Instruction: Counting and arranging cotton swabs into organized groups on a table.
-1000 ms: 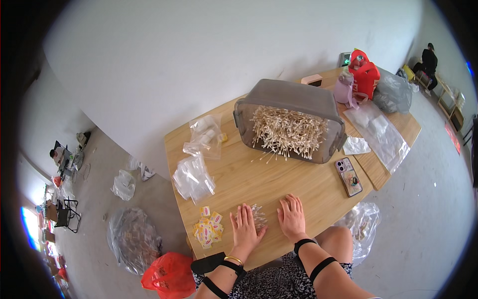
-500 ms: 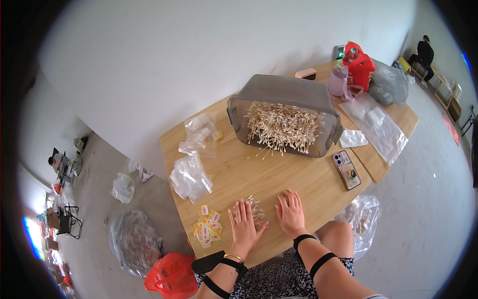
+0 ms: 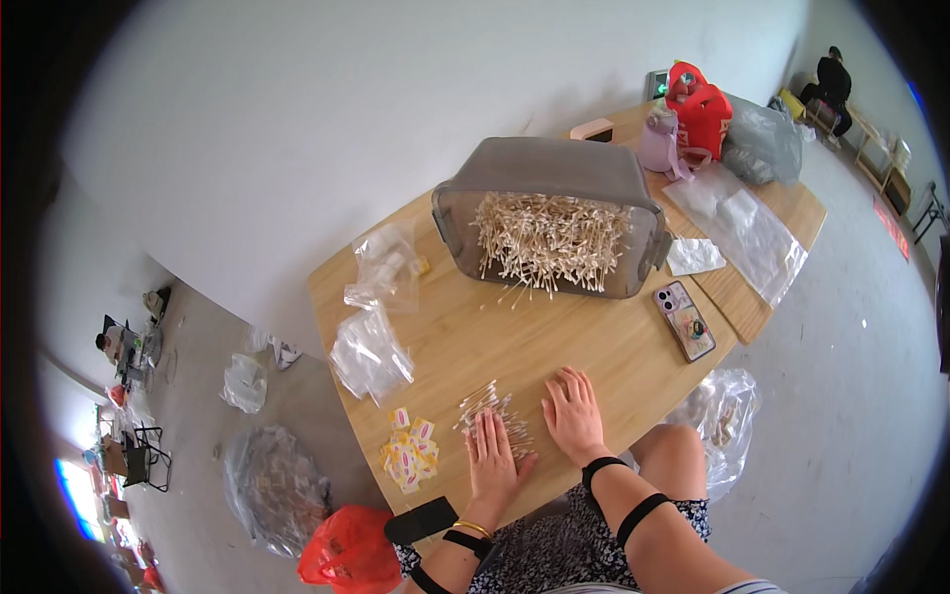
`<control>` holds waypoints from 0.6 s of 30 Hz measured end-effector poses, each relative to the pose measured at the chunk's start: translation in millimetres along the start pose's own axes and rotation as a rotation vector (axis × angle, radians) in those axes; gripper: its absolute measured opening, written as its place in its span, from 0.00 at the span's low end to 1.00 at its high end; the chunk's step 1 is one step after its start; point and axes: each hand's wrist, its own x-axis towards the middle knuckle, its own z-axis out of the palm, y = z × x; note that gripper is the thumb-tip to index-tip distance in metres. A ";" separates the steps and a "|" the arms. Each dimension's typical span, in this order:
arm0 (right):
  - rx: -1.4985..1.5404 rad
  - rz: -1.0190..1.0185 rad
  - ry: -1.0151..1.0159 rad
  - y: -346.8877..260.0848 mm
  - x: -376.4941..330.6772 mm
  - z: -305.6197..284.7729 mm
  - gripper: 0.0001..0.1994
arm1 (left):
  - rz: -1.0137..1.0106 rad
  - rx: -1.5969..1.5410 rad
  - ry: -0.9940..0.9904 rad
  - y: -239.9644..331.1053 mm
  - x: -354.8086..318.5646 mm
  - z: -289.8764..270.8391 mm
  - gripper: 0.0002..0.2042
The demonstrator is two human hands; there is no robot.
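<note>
A loose layer of cotton swabs [image 3: 482, 398] lies on the wooden table, partly covered by my left hand [image 3: 494, 460]. That hand is flat, its fingers stretched out over the swabs. My right hand [image 3: 573, 412] rests palm down on the bare wood to the right of them, fingers extended and holding nothing. Left of the swabs is a small heap of yellow and white paper labels [image 3: 410, 452]. Farther back, a grey plastic bin [image 3: 554, 158] lies on its side, its opening toward me, with a big pile of cotton swabs [image 3: 554, 241] inside.
Clear plastic bags [image 3: 371, 353] lie at the table's left side. A phone [image 3: 684, 322] is at the right, near a white paper [image 3: 696, 256] and a large clear bag [image 3: 742, 233]. At the back right stand a lilac bottle [image 3: 661, 144] and a red bag [image 3: 701, 117].
My left hand has slid back toward me, uncovering more of the swabs. My right hand stays flat on the table. The whole view has shifted slightly.
</note>
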 end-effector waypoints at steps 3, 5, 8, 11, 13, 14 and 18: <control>-0.006 -0.007 0.011 1.6 -0.7 0.8 0.18 | -0.014 0.039 -0.029 7.1 -1.2 -4.4 0.49; -0.009 -0.005 0.022 2.4 -0.8 1.5 0.17 | -0.030 0.032 -0.019 7.7 3.4 -8.9 0.49; -0.008 0.006 0.009 3.5 -1.6 2.3 0.17 | -0.075 0.011 -0.022 7.4 18.7 -16.0 0.50; -0.013 0.001 0.014 3.2 -1.3 3.6 0.17 | -0.131 -0.007 -0.029 5.2 26.9 -14.5 0.50; -0.024 -0.002 0.018 3.5 -1.8 3.1 0.17 | -0.150 -0.017 -0.027 3.3 33.5 -14.6 0.51; -0.027 0.003 0.021 4.9 -1.2 2.5 0.17 | -0.164 -0.001 -0.007 -0.3 39.6 -16.5 0.50; -0.002 -0.011 0.011 2.9 -1.0 2.3 0.17 | -0.182 -0.069 -0.010 -16.3 54.2 -11.9 0.48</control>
